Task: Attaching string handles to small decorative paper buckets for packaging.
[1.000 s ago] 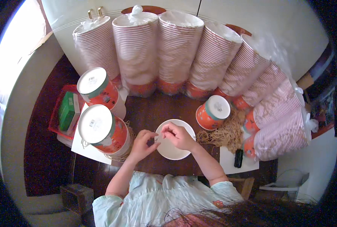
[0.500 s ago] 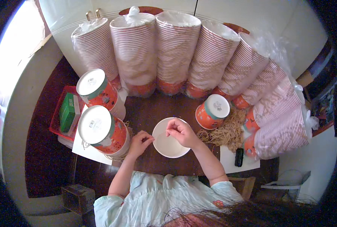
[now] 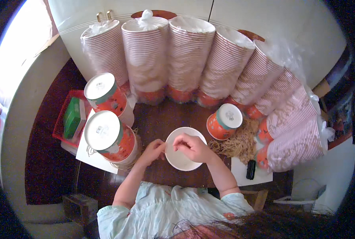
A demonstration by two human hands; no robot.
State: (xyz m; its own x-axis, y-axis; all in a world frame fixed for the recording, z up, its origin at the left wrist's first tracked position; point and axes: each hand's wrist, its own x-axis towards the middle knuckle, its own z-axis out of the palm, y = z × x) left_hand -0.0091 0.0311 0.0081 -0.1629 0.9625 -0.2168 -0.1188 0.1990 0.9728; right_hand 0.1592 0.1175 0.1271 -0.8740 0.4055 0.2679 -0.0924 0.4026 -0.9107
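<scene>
A white-lined paper bucket (image 3: 184,164) stands upright on the brown table, its mouth facing me. My left hand (image 3: 153,152) is at its left rim, thumb and fingers pinched together; anything between them is too small to make out. Above the bucket's mouth is my right hand (image 3: 192,148), fingers curled in and their tips partly hidden, so what they hold cannot be made out. To the right, an orange and green paper bucket (image 3: 219,126) sits upside down beside a heap of tan twine (image 3: 241,139).
Tall plastic-wrapped stacks of paper buckets (image 3: 145,59) curve around the table's far and right sides. At left are upturned orange buckets (image 3: 119,145), and a red basket (image 3: 61,129) with a green box (image 3: 72,121). A black object (image 3: 251,169) lies on white paper (image 3: 237,169) at right.
The view has shifted slightly. My left hand has come closer against the bucket's left rim, and my right hand has turned, its fingers curling more over the mouth.
</scene>
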